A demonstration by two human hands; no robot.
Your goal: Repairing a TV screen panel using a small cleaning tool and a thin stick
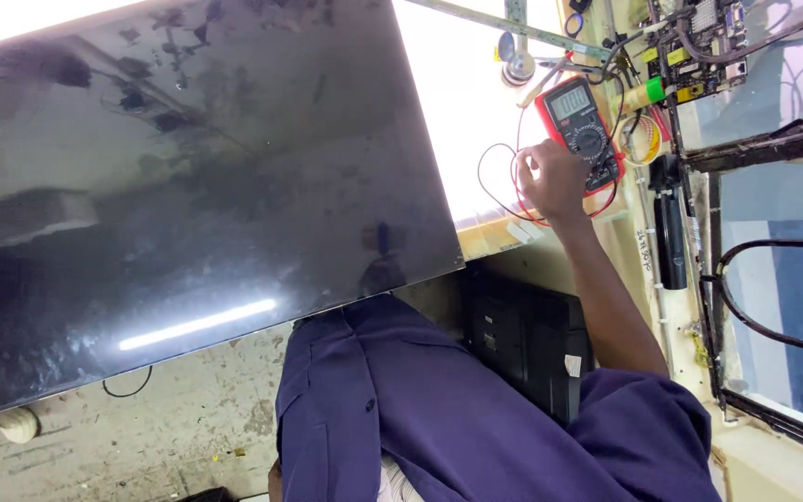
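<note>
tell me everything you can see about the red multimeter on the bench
The red-cased handheld multimeter lies flat on the pale workbench, slightly tilted. It has a grey display at the far end, lit with digits, and a round black dial in a dark face. Thin red leads loop around it. The person's hand rests against its near edge.

One hand in view, which one it is can't be told from this shot: bare hand (555, 178) at about 1 o'clock of frame, knuckles and back toward camera, fingers curled down and forward, tips hidden. Wrist straight. Bare forearm (606, 288) runs from 5 o'clock up to 12 o'clock toward the hand, elbow bent near the short dark-blue fabric sleeve (643, 418). Other hand out of view. Grip state unclear; fingers bunched.
</note>
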